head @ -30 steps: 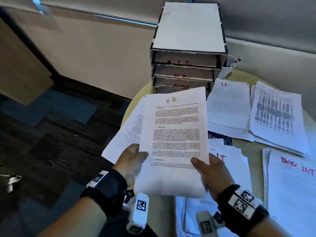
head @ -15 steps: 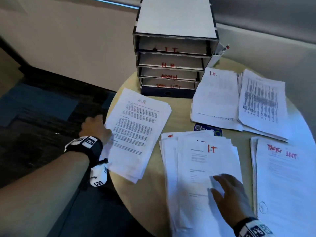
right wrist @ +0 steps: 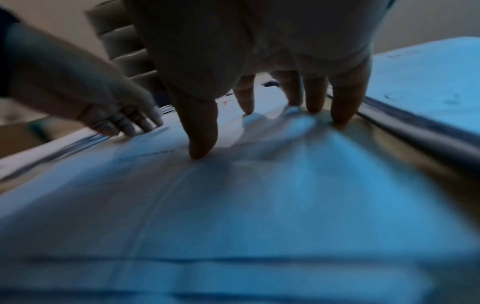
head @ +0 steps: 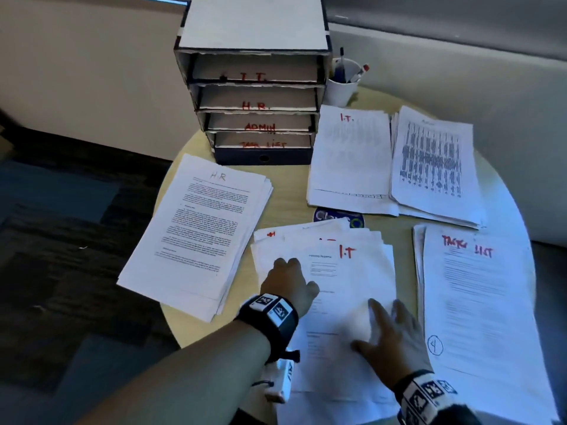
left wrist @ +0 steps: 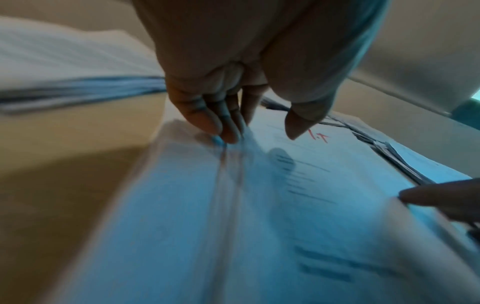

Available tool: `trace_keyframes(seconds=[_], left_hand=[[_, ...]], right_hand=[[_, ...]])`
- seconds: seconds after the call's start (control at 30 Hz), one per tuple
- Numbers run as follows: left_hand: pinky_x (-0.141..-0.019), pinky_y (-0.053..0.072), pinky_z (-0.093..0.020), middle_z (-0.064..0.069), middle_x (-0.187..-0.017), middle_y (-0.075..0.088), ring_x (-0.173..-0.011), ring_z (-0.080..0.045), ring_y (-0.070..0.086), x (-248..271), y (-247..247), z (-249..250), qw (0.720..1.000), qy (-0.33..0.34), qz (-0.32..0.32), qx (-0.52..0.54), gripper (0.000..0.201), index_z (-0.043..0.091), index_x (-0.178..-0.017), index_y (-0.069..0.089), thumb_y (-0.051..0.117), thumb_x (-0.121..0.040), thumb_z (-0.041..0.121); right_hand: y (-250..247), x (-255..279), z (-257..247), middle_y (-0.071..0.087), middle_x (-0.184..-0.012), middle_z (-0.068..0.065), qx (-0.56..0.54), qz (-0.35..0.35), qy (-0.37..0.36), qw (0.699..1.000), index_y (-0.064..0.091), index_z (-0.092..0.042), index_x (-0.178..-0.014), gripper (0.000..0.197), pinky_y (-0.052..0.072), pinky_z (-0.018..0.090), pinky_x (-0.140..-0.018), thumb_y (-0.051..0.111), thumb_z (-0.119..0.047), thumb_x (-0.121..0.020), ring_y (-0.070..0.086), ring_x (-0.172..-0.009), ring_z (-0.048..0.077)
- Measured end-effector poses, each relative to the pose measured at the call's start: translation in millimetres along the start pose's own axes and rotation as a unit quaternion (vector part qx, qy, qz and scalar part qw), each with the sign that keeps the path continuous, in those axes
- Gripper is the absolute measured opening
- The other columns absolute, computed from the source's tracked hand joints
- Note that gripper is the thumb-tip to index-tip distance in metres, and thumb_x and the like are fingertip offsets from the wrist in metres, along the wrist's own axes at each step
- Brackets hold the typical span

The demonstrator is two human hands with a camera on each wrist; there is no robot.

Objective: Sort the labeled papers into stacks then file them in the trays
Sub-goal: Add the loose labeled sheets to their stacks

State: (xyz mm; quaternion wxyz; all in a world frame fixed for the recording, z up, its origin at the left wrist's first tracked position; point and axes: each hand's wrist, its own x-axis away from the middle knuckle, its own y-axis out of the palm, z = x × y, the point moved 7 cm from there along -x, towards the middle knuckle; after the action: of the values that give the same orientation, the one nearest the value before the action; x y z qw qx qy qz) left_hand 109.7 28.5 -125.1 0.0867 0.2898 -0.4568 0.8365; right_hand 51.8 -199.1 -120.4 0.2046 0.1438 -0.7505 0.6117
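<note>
I see both hands on the loose unsorted pile of white printed sheets (head: 346,289) at the near middle of the round tan table (head: 288,207); its top sheet is marked "I.T" in red. My left hand (head: 288,282) lies on the pile's left side, fingers bent down with the tips touching the paper. My right hand (head: 391,335) rests on the right side, fingers spread and nearly straight, tips pressing the sheet. Neither hand grasps anything.

The white stack headed "H.R" (head: 196,231) lies to the left, overhanging the table edge. A white stack headed "I.T." (head: 349,157) and a stack of tabulated sheets (head: 432,164) lie at the far right; a "TASK LIST" stack (head: 478,302) lies near right. The dark four-tier tray unit (head: 254,96), lettered I.T., H.R., ADMIN and TASK LIST, stands at the far edge, with a white cup of pens (head: 342,87) just beside it.
</note>
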Motion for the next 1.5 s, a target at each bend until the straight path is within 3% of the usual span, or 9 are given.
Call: trace_keyframes(seconds=[0.13, 0.43, 0.6, 0.77, 0.87, 0.97, 1.23, 1.33, 1.5], left_hand=[[-0.088, 0.052, -0.043, -0.011, -0.124, 0.045, -0.111, -0.035, 0.056, 3.3, 4.7, 0.8, 0.992, -0.101, 0.044, 0.055, 0.062, 0.013, -0.126, 0.041, 0.068, -0.08, 0.044], [-0.087, 0.053, -0.042, -0.01, -0.121, 0.047, -0.113, -0.031, 0.052, 15.8, 16.5, 1.6, 0.977, -0.172, 0.092, 0.085, 0.064, 0.014, -0.124, 0.047, 0.077, -0.071, 0.036], [-0.081, 0.053, -0.037, -0.011, -0.124, 0.044, -0.103, -0.034, 0.06, 14.5, 14.7, 5.3, 0.98, -0.167, 0.086, 0.069, 0.069, 0.013, -0.129, 0.04, 0.078, -0.075, 0.034], [-0.076, 0.05, -0.034, -0.001, -0.117, 0.063, -0.091, -0.027, 0.06, 14.3, 10.4, 3.4, 0.98, -0.119, 0.089, 0.133, 0.051, 0.023, -0.128, 0.041, 0.065, -0.084, 0.034], [-0.097, 0.049, -0.035, -0.001, -0.139, 0.056, -0.115, -0.028, 0.06, 21.3, 12.7, 5.6, 0.964, -0.06, 0.141, 0.217, 0.069, 0.032, -0.149, 0.024, 0.06, -0.09, 0.026], [-0.105, 0.038, -0.029, -0.001, -0.147, 0.041, -0.131, -0.023, 0.047, 26.0, 14.5, 3.8, 0.95, -0.026, 0.169, 0.261, 0.073, 0.03, -0.153, 0.022, 0.061, -0.092, 0.02], [-0.079, 0.039, -0.015, 0.0, -0.12, 0.056, -0.105, -0.016, 0.053, 18.3, 12.8, -9.9, 0.925, -0.068, 0.158, 0.339, 0.049, 0.016, -0.13, 0.05, 0.072, -0.086, 0.016], [-0.066, 0.043, -0.012, 0.003, -0.111, 0.068, -0.094, -0.014, 0.061, 13.5, 17.8, -8.0, 0.929, -0.037, 0.115, 0.349, 0.024, 0.023, -0.104, 0.062, 0.071, -0.084, 0.012], [-0.081, 0.043, -0.022, -0.007, -0.117, 0.068, -0.12, -0.034, 0.053, 22.4, 19.8, -13.8, 0.936, -0.012, 0.057, 0.346, 0.037, 0.023, -0.069, 0.069, 0.054, -0.079, -0.01]], right_hand=[[-1.4, -2.0, -0.5, 0.022, -0.152, 0.003, 0.016, -0.018, -0.052, 0.998, 0.027, -0.043, -0.143, 0.087, 0.034, 0.035, -0.11, 0.069, -0.064, -0.07, 0.03, -0.135, 0.026], [3.2, 1.2, 7.4, 0.013, -0.157, 0.003, 0.04, -0.014, -0.105, 0.994, 0.018, -0.044, -0.146, 0.089, 0.037, 0.042, -0.109, 0.062, -0.069, -0.073, 0.021, -0.139, 0.027], [2.6, -0.5, 8.5, 0.013, -0.155, 0.004, 0.045, -0.009, -0.118, 0.992, 0.019, -0.044, -0.146, 0.09, 0.04, 0.043, -0.106, 0.061, -0.072, -0.072, 0.022, -0.139, 0.028], [0.7, -0.8, 8.1, 0.012, -0.153, 0.003, 0.045, -0.018, -0.125, 0.991, 0.018, -0.044, -0.145, 0.089, 0.039, 0.043, -0.106, 0.06, -0.072, -0.072, 0.02, -0.137, 0.027], [-0.2, -0.6, 7.5, 0.01, -0.153, 0.002, 0.039, -0.023, -0.131, 0.99, 0.017, -0.044, -0.146, 0.089, 0.037, 0.042, -0.108, 0.059, -0.072, -0.073, 0.019, -0.137, 0.026], [-1.2, 0.5, 7.5, 0.008, -0.154, 0.002, 0.034, -0.025, -0.133, 0.99, 0.017, -0.043, -0.147, 0.089, 0.034, 0.039, -0.111, 0.059, -0.071, -0.074, 0.017, -0.138, 0.025], [-4.0, 1.0, 5.9, 0.006, -0.155, 0.002, 0.028, -0.027, -0.129, 0.991, 0.015, -0.042, -0.149, 0.09, 0.03, 0.037, -0.114, 0.058, -0.071, -0.075, 0.013, -0.14, 0.026], [-4.0, 1.5, 6.4, 0.006, -0.156, 0.002, 0.024, -0.025, -0.13, 0.991, 0.015, -0.041, -0.149, 0.091, 0.026, 0.036, -0.115, 0.058, -0.071, -0.075, 0.013, -0.139, 0.025], [-10.3, -5.3, 29.3, 0.033, -0.151, 0.013, -0.141, 0.066, -0.064, 0.986, 0.028, -0.023, -0.151, 0.11, 0.033, 0.039, -0.114, 0.088, -0.043, -0.061, 0.034, -0.137, 0.029]])
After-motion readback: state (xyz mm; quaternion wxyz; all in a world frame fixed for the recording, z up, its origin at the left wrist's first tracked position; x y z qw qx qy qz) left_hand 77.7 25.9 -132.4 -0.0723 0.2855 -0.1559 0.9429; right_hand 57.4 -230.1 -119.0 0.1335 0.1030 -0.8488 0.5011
